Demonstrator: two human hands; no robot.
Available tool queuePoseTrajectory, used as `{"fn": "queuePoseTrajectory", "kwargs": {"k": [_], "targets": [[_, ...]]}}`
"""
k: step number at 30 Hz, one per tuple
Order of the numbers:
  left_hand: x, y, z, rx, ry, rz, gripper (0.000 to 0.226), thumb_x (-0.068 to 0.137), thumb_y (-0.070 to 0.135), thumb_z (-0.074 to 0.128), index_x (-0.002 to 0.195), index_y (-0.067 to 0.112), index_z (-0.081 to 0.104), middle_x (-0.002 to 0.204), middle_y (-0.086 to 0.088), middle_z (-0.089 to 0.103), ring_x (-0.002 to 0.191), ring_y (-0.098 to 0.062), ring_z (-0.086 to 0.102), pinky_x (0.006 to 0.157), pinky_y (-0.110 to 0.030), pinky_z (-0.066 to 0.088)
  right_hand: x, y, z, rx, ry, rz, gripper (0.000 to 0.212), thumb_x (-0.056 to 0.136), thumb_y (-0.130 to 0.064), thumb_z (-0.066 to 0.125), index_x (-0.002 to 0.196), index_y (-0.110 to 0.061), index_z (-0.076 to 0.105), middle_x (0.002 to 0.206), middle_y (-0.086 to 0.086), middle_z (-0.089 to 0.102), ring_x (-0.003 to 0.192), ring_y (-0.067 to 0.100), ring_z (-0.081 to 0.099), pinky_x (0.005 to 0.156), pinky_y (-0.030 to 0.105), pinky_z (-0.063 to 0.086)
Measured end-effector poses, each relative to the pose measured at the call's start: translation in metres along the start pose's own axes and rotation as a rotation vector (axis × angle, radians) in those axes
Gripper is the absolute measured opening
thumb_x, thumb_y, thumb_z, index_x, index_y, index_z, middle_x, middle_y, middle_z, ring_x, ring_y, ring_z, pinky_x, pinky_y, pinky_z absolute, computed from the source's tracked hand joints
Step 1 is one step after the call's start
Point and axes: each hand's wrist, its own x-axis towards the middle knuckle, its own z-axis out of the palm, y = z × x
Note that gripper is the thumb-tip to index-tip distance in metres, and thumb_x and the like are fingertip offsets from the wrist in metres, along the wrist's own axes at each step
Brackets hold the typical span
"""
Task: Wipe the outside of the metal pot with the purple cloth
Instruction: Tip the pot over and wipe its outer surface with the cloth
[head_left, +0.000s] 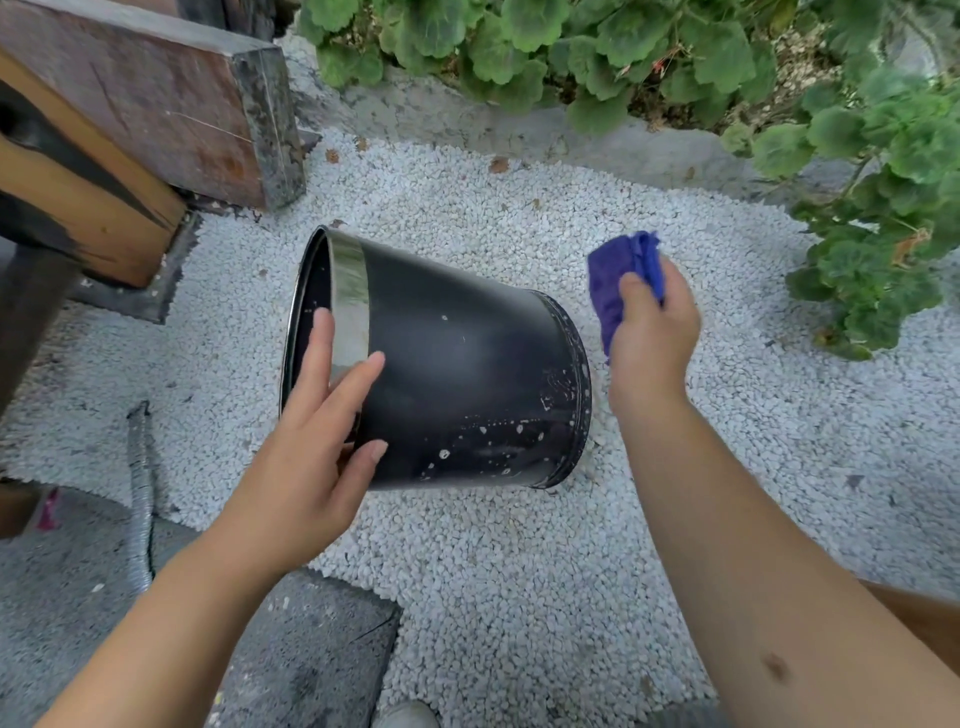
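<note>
A black metal pot (467, 374) with a shiny silver band near its rim lies tilted on white gravel, its mouth facing left and its base to the right. White specks dot its lower side. My left hand (317, 441) rests against the pot near the rim, fingers straight, thumb on the lower wall. My right hand (652, 338) holds a bunched purple cloth (623, 275) just right of the pot's base, a short gap apart from it.
White gravel (519, 571) covers the ground. Wooden beams (145, 104) on a metal foot stand at upper left. Green leafy plants (857, 182) line the top and right. A corrugated grey hose (140, 493) lies on concrete at lower left.
</note>
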Motion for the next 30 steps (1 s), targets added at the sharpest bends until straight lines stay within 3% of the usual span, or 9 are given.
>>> {"fn": "queuePoseTrajectory", "kwargs": {"k": [4,7,11,14,15,18,21,25,30], "targets": [[0.017,0.006,-0.002,-0.05,-0.019,-0.094,0.071,0.094,0.008,0.058,0.155,0.023,0.023,0.167,0.002,-0.013,0.149,0.006,-0.006,0.106,-0.028,0.035,-0.065,-0.007,0.039,-0.191,-0.183,-0.187,0.044,0.092,-0.029,0.055,0.136,-0.033,0.053,0.123,-0.024,0.057,0.111,-0.008,0.054,0.093,0.024,0.046],[0.039,0.007,-0.006,-0.064,0.018,-0.131,0.081,0.089,-0.007,0.063,0.157,0.015,0.024,0.164,-0.003,-0.005,0.147,0.009,-0.007,0.115,-0.009,0.014,-0.117,-0.006,0.059,-0.325,-0.261,-0.542,0.047,0.09,-0.034,0.051,0.136,-0.026,0.054,0.137,-0.006,0.055,0.122,0.012,0.052,0.106,0.029,0.038],[0.055,-0.002,-0.014,-0.129,0.076,-0.223,0.079,0.091,-0.002,0.06,0.157,0.019,0.021,0.163,0.0,0.001,0.139,0.023,-0.006,0.111,-0.001,0.008,-0.142,0.014,0.065,-0.533,-0.312,-0.843,0.042,0.087,-0.025,0.056,0.128,-0.021,0.063,0.14,0.008,0.054,0.103,0.03,0.051,0.092,0.035,0.044],[0.051,-0.011,-0.014,-0.167,0.062,-0.302,0.084,0.092,-0.003,0.063,0.159,0.018,0.016,0.167,-0.003,-0.002,0.151,-0.004,0.007,0.121,-0.022,0.014,-0.123,0.029,0.053,-0.628,-0.264,-0.954,0.04,0.084,-0.017,0.055,0.123,-0.016,0.067,0.135,0.012,0.059,0.104,0.026,0.045,0.09,0.038,0.047],[0.049,-0.014,-0.014,-0.178,0.066,-0.323,0.084,0.093,-0.001,0.063,0.159,0.023,0.017,0.167,0.001,-0.001,0.152,-0.01,0.013,0.12,-0.025,0.019,-0.115,0.034,0.048,-0.664,-0.252,-0.949,0.041,0.084,-0.017,0.054,0.123,-0.016,0.066,0.134,0.012,0.059,0.105,0.024,0.043,0.089,0.039,0.049],[0.043,-0.019,-0.012,-0.204,0.109,-0.348,0.084,0.093,0.005,0.066,0.156,0.036,0.02,0.166,0.012,0.002,0.146,-0.004,0.026,0.107,-0.007,0.025,-0.092,0.045,0.033,-0.735,-0.205,-0.776,0.046,0.084,-0.021,0.05,0.127,-0.022,0.063,0.139,0.006,0.056,0.105,0.026,0.044,0.088,0.041,0.051],[0.036,-0.015,-0.008,-0.171,0.09,-0.266,0.088,0.09,0.009,0.067,0.156,0.039,0.017,0.164,0.015,-0.002,0.15,0.002,0.012,0.109,-0.008,0.022,-0.071,0.054,0.017,-0.809,-0.146,-0.632,0.047,0.085,-0.025,0.046,0.13,-0.025,0.06,0.141,0.002,0.054,0.105,0.031,0.049,0.083,0.043,0.053],[0.03,-0.004,-0.002,-0.262,0.033,-0.18,0.091,0.083,0.003,0.06,0.151,0.04,0.013,0.148,0.025,0.004,0.135,0.019,0.008,0.077,0.001,0.042,-0.06,0.065,0.003,-0.835,-0.11,-0.568,0.049,0.086,-0.028,0.041,0.131,-0.022,0.059,0.143,0.003,0.052,0.107,0.034,0.048,0.085,0.044,0.052],[0.021,-0.001,0.002,-0.265,0.095,-0.135,0.085,0.093,0.015,0.064,0.148,0.058,0.015,0.149,0.039,0.005,0.142,0.013,0.013,0.08,-0.002,0.046,-0.058,0.066,0.004,-0.822,-0.095,-0.57,0.045,0.087,-0.018,0.052,0.131,-0.021,0.059,0.142,0.004,0.052,0.106,0.034,0.049,0.087,0.039,0.047]]}}
